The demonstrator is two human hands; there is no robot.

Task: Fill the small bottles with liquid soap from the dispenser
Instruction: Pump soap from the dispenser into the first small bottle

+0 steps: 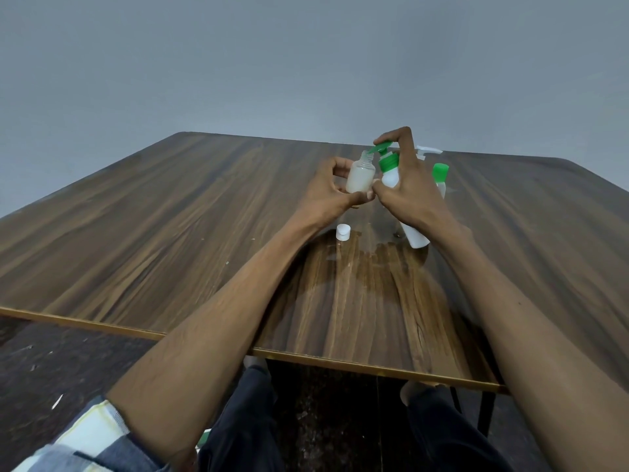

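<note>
Toward the far edge of the dark wooden table (170, 212), the left hand (326, 189) grips a small translucent plastic bottle (360, 175) under the green pump spout, seemingly catching soap, while the right hand (405, 185) clasps and presses the white green-topped dispenser (391, 172).

**Wooden table against a grey wall**

A dark wood-grain table (204, 216) with a pale edge strip fills the middle; a plain grey wall (238, 63) rises behind it; a dark speckled floor (51, 362) lies below; dark trousers (238, 420) and a checked sleeve (88, 437) show at the bottom.
</note>
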